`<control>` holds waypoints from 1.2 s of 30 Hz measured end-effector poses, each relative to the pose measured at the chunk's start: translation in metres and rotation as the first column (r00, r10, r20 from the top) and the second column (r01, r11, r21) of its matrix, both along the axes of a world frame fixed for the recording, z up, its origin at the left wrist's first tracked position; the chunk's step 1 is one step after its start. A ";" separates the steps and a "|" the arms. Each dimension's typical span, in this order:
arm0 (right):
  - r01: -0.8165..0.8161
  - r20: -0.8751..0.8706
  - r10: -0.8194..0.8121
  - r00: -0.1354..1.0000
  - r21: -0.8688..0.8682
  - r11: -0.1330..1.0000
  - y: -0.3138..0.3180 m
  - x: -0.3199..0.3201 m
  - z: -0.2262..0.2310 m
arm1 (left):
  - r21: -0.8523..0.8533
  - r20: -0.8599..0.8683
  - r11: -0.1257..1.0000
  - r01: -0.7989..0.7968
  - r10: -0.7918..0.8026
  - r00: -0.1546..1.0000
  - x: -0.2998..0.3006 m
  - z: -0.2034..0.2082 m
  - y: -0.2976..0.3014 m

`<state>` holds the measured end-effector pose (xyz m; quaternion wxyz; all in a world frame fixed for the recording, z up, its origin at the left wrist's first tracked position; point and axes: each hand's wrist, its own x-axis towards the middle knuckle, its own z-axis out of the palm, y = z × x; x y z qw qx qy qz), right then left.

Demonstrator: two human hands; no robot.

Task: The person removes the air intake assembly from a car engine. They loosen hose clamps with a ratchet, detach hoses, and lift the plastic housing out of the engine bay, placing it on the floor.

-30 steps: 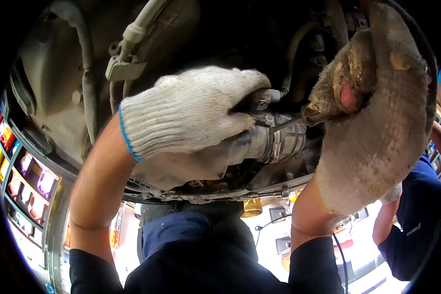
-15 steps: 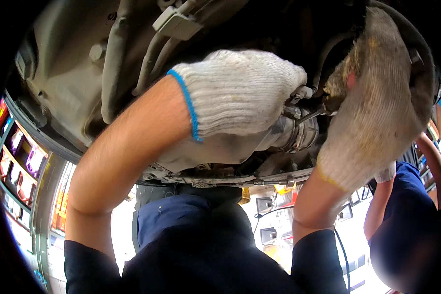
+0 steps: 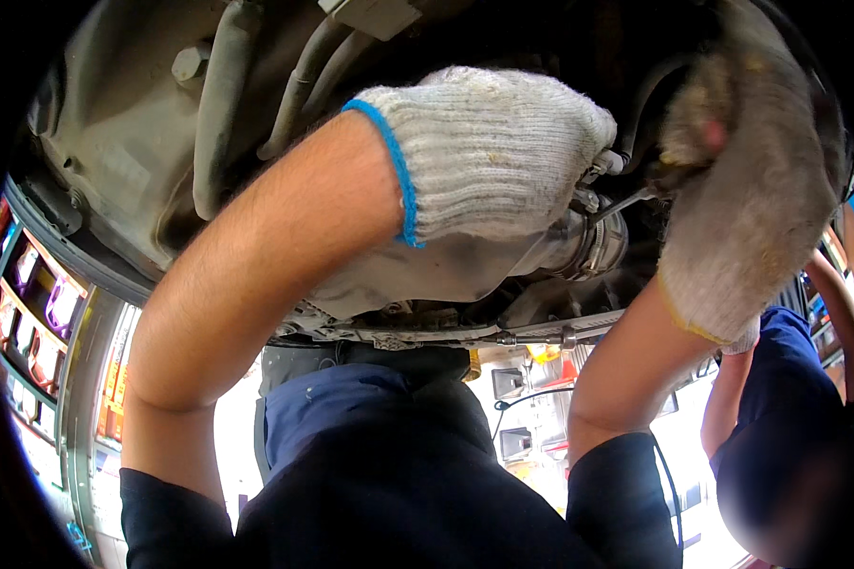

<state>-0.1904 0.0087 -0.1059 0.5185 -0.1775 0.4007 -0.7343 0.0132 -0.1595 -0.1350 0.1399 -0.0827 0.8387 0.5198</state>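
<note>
Overhead is the dirty underside of a vehicle. My left hand (image 3: 503, 156), in a white knit glove with a blue cuff, is closed at a small metal fitting (image 3: 605, 168); its fingertips are hidden behind the glove. My right hand (image 3: 754, 190), in a dirtier knit glove, wraps round a screwdriver (image 3: 624, 203). Only its thin metal shaft shows, pointing left to a spot by the fitting; the grip is hidden. Just below the shaft, a metal band clamp (image 3: 605, 248) circles the end of a pale pipe (image 3: 555, 251).
Grey tubes (image 3: 226, 114) and a bolt head (image 3: 191, 63) are at upper left. A lower edge with a metal rod (image 3: 531, 338) crosses below my hands. A co-worker in dark blue (image 3: 778, 398) stands close on the right. Shelves (image 3: 38, 313) stand at far left.
My right hand has shifted right and slightly up, and its fingers are smeared by motion. My left hand sits a little higher and farther right in view, and the underside has shifted too.
</note>
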 end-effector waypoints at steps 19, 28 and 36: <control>-0.031 -0.037 0.032 0.999 0.020 0.999 -0.023 -0.026 -0.027 | -0.042 0.217 0.994 0.102 -0.091 0.972 -0.013 0.026 -0.009; -0.169 0.060 0.175 0.983 -0.092 0.981 0.020 -0.020 0.003 | 0.004 0.155 0.998 0.059 -0.059 0.986 -0.011 0.011 -0.008; -0.022 0.060 0.025 0.998 -0.046 0.999 0.017 -0.019 -0.010 | 0.050 0.173 0.974 0.223 -0.228 0.958 -0.016 0.030 -0.024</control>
